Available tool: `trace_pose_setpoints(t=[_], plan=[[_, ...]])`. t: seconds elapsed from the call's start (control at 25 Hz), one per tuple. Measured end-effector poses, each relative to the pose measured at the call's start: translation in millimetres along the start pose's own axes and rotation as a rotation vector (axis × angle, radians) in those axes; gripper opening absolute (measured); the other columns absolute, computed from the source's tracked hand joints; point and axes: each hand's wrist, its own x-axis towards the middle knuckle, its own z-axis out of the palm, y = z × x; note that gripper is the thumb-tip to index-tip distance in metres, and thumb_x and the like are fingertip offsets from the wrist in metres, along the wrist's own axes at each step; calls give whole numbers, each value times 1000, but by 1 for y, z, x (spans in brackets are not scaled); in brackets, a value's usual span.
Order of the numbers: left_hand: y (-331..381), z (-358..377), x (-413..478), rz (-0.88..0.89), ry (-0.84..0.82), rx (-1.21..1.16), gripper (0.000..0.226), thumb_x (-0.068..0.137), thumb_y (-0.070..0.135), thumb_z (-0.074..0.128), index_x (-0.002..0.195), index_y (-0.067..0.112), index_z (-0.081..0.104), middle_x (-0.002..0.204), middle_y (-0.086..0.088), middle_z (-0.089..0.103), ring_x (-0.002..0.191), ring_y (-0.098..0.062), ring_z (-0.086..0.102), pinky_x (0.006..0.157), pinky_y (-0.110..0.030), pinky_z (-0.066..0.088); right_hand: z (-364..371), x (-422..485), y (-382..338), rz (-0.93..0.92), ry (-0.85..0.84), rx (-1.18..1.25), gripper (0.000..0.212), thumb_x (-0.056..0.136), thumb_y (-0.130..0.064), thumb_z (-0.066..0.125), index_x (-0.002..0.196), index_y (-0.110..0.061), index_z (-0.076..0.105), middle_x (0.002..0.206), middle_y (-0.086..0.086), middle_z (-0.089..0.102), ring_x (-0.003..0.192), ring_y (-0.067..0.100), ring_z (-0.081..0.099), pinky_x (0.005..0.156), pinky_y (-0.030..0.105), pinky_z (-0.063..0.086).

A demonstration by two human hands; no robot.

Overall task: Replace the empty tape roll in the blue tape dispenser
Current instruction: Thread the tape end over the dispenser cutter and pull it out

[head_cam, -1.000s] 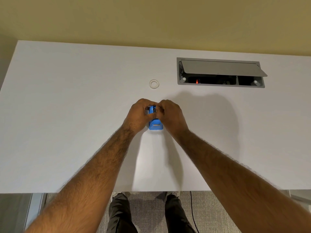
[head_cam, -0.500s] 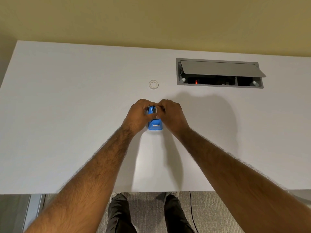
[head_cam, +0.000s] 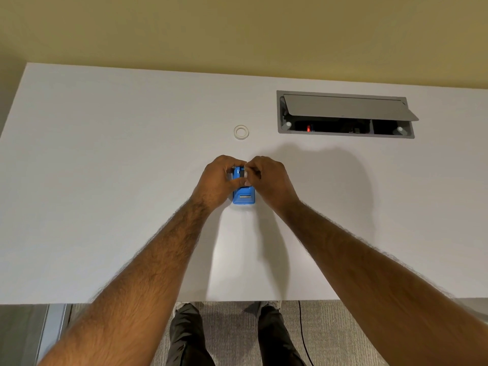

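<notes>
Blue tape dispenser is set on the white bench, near the middle, cutter end toward the near edge. Left hand is curled around the dispenser's left side, fingers wrapped over the top far end. Right hand is closed against the right side, fingertips pinched at the top where a small white piece is seen between the two hands; whether that piece is a tape roll or its core cannot be told. Both hands are in contact with the dispenser body. A dark slot is visible on top of the dispenser between the thumbs.

White tape ring is laid flat on the bench, beyond the hands and well apart from the dispenser. Grey cable hatch is recessed in the bench at far right, lid propped open, a red light seen inside. Dark trousers and shoes are seen below the bench edge, over grey carpet.
</notes>
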Motion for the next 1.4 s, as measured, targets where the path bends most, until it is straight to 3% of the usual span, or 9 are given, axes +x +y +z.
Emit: trace_pose_setpoints(t=[0.64,0.96,1.4], plan=[[2,-2,0,-12,-3,-38,35,75,31,84,107,31,70,106,6,65,98,-11,61,91,-29,51,-13,1,0,19,-54,106,18,92,-21,53,84,-9,64,75,2,65,65,12,55,59,13,39],[1,-1,1,-16,-7,-25,39,76,30,84,112,27,71,108,6,66,100,-13,61,93,-31,52,-12,3,-4,-3,-63,39,18,92,-18,52,85,-6,62,77,9,65,69,21,59,68,31,50],[3,-1,-1,-15,-8,-27,37,76,30,84,110,23,72,107,3,67,100,-17,62,94,-36,52,-10,2,-7,21,-49,57,19,94,-19,51,82,-6,59,74,7,62,65,17,54,66,29,48]])
